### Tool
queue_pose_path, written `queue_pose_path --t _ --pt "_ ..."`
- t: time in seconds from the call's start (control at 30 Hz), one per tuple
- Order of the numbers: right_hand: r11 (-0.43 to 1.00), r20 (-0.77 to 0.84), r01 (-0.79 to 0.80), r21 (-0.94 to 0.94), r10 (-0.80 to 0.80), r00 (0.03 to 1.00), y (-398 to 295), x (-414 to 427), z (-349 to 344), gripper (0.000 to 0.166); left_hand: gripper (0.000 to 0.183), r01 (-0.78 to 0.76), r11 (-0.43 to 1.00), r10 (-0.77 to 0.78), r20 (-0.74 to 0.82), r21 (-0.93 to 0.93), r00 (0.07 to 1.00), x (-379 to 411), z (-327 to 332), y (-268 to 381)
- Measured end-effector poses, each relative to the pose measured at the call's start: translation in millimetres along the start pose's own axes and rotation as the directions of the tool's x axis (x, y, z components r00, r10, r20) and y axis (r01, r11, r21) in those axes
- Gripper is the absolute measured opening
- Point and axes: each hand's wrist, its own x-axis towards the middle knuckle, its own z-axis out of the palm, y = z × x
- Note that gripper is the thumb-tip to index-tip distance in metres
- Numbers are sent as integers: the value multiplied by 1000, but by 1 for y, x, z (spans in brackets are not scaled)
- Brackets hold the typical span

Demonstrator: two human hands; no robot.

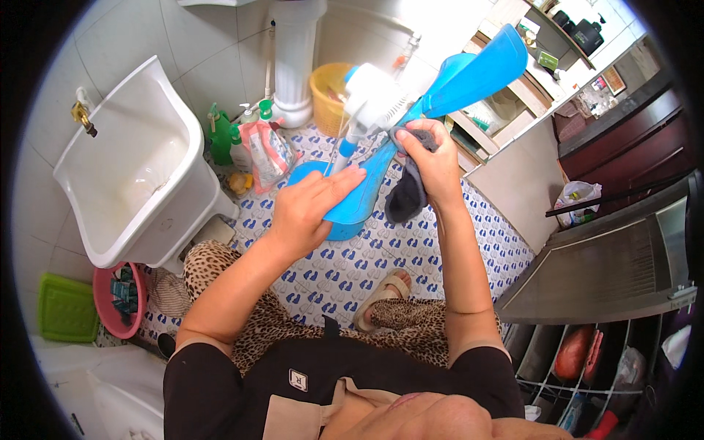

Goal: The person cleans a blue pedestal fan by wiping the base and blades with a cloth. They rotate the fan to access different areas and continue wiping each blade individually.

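An electric fan without a guard stands before me, with a white motor housing (377, 91) and a blue base (345, 231) on the tiled floor. One of its blue plastic blades (478, 74) points to the upper right. My left hand (302, 212) grips the lower blade (363, 192) near its outer end, fingers lying over the top face and thumb hidden. In my right hand (440, 165) is a dark grey cloth (406, 195), pressed on the blade close to the hub. The cloth's loose end hangs below the fingers.
To the left is a white utility sink (195, 129) with a brass tap (83, 118). Spray and pump bottles (220, 135) and a pink-white pack (267, 154) stand beside it. A yellow basket (324, 99) sits behind the fan. At right are an open door (610, 264) and a rack (583, 388).
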Motion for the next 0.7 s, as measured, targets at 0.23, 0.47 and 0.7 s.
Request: queue_pose_path --t 0.23,0.47,0.7 --pt "930 218 -353 106 324 920 -47 -59 35 15 63 -30 994 22 77 101 997 -8 -13 -1" --pt "978 -86 -185 100 193 977 -21 -19 28 13 59 -33 992 26 57 122 998 1 -10 3" --pt "966 51 -254 51 251 967 -50 -80 44 14 55 -56 983 48 49 172 998 -6 -12 4"
